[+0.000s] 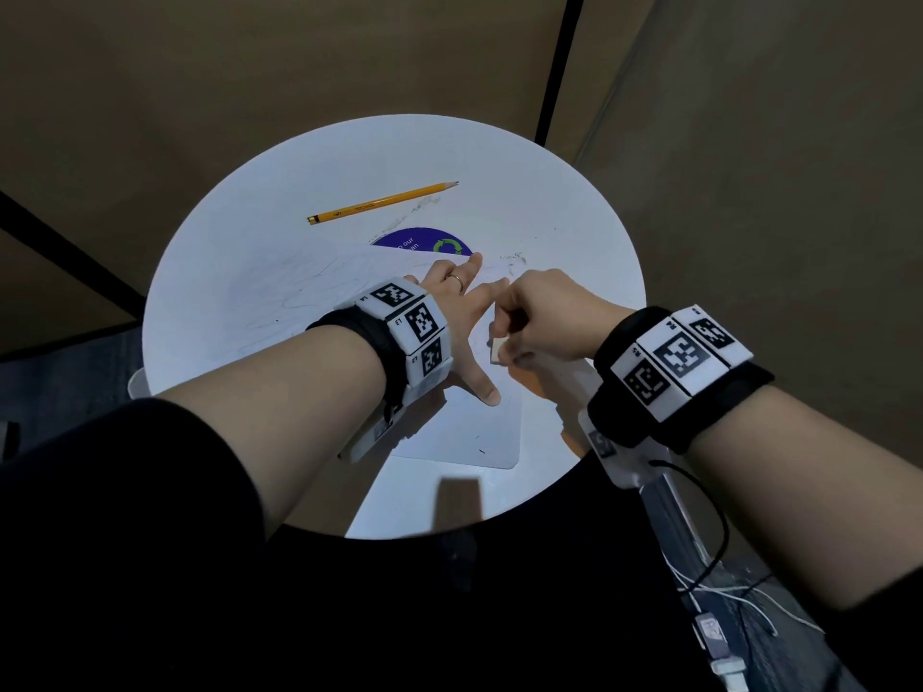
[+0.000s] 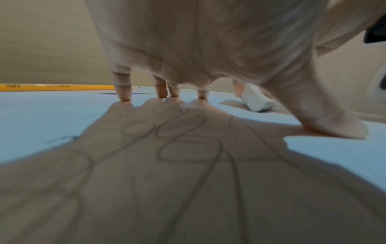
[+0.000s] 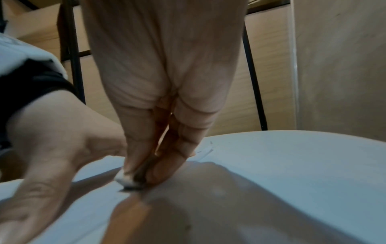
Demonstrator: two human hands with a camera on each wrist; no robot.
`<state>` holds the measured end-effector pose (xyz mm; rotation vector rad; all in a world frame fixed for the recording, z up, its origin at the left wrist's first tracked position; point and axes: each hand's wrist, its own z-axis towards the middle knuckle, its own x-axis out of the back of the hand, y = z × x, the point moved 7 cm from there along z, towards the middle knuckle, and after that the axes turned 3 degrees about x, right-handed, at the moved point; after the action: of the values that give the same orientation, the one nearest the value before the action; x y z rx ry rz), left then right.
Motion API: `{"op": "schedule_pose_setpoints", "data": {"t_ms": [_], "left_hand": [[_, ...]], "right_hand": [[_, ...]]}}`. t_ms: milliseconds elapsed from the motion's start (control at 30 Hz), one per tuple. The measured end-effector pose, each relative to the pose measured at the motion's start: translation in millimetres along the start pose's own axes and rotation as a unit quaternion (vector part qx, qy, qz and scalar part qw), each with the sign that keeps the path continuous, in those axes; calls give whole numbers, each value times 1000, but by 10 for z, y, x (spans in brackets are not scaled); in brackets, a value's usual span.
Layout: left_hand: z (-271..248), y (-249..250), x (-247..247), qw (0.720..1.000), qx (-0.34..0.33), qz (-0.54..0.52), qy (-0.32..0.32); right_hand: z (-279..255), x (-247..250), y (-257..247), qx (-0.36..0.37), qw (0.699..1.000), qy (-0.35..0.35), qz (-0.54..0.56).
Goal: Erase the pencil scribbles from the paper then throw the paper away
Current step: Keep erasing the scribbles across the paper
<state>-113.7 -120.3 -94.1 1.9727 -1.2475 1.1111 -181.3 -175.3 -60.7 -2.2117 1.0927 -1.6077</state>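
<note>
A white sheet of paper (image 1: 279, 292) with faint pencil scribbles (image 2: 181, 137) lies on the round white table (image 1: 574, 232). My left hand (image 1: 462, 312) presses flat on the sheet, fingers spread, thumb pointing toward me. My right hand (image 1: 529, 322) pinches a small white eraser (image 1: 497, 351) against the paper just right of the left thumb. The eraser (image 2: 255, 101) shows white beyond the left palm, and in the right wrist view its smudged tip (image 3: 129, 181) touches the paper under my right hand's fingertips (image 3: 158, 173).
A yellow pencil (image 1: 382, 202) lies at the far side of the table. A blue round sticker (image 1: 424, 242) with a green recycling mark peeks out from under the paper. Eraser crumbs (image 1: 514, 257) lie near the sheet's far right corner. Brown partition walls surround the table.
</note>
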Motion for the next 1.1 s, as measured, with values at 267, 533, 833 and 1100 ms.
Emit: {"op": "schedule_pose_setpoints", "data": {"t_ms": [267, 533, 833, 1100], "left_hand": [[-3, 15, 0, 1000, 0, 16, -5], [8, 0, -11, 1000, 0, 26, 1], [-12, -9, -23, 1000, -2, 3, 4], [-13, 5, -22, 1000, -3, 6, -1]], "right_hand": [[90, 118, 52, -6, 996, 87, -18], [136, 107, 49, -6, 998, 58, -30], [-4, -30, -18, 9, 1000, 17, -1], [-18, -38, -24, 7, 1000, 20, -1]]}}
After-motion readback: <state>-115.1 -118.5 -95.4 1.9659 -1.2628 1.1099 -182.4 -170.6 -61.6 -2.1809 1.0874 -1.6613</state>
